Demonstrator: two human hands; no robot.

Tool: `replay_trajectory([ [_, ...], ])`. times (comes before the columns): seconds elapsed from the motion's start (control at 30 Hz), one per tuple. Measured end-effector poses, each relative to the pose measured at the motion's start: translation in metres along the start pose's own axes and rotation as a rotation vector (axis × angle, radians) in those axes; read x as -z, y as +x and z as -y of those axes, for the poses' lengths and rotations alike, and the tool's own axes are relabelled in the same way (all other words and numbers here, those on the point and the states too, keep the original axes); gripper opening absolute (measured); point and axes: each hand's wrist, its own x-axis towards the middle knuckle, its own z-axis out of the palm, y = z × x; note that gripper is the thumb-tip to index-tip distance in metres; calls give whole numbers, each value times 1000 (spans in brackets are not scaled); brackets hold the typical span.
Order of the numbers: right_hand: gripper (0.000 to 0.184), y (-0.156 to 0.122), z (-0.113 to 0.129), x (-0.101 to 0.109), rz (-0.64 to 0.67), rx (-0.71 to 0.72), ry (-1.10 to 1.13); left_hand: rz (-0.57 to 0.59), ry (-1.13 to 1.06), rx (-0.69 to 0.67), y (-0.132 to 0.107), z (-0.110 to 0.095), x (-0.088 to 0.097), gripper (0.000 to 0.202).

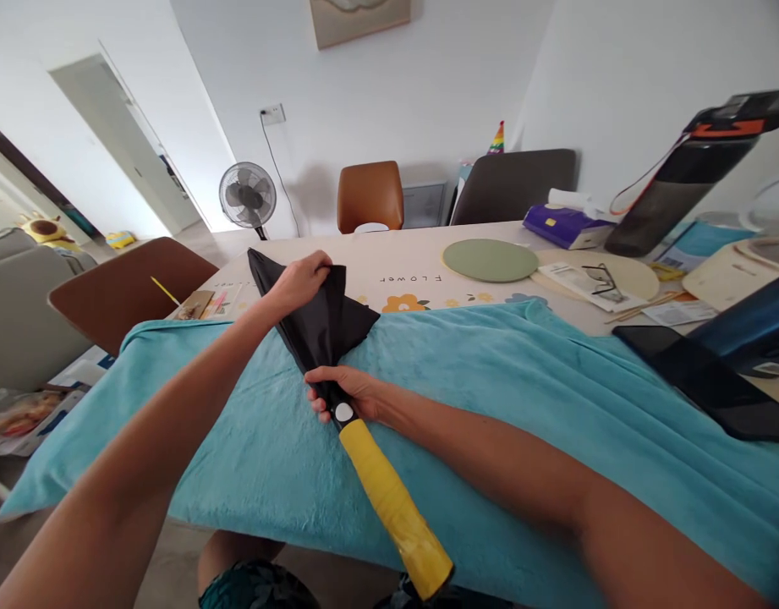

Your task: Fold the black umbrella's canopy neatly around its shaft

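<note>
Umbrella in both hands, slanting over the blanket: from where I stand, the right hand is wrapped round it just beyond the button, and the left hand pinches cloth farther out. I'd hold that right grip steady and lay each flap flat in turn, as one juts out loosely to the right of the left hand.

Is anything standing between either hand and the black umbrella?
Nothing visible: the left hand holds the black umbrella by its canopy, and the right hand grips it near the white button. The turquoise blanket lies underneath, not between.
</note>
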Motion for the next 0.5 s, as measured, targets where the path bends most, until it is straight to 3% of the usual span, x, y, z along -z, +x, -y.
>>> replay_trajectory([
  [0.13,32,-2,0,-2,-13,41,48,-179,-236,143,-40,6,42,12],
  [0.23,43,-3,1,-3,-22,62,52,-283,-401,181,-80,22,63,8],
  [0.37,39,-4,2,-5,-35,72,31,-273,-440,273,-133,51,72,13],
  [0.5,26,-4,1,-6,-44,61,24,-225,-509,390,-167,72,74,13],
])
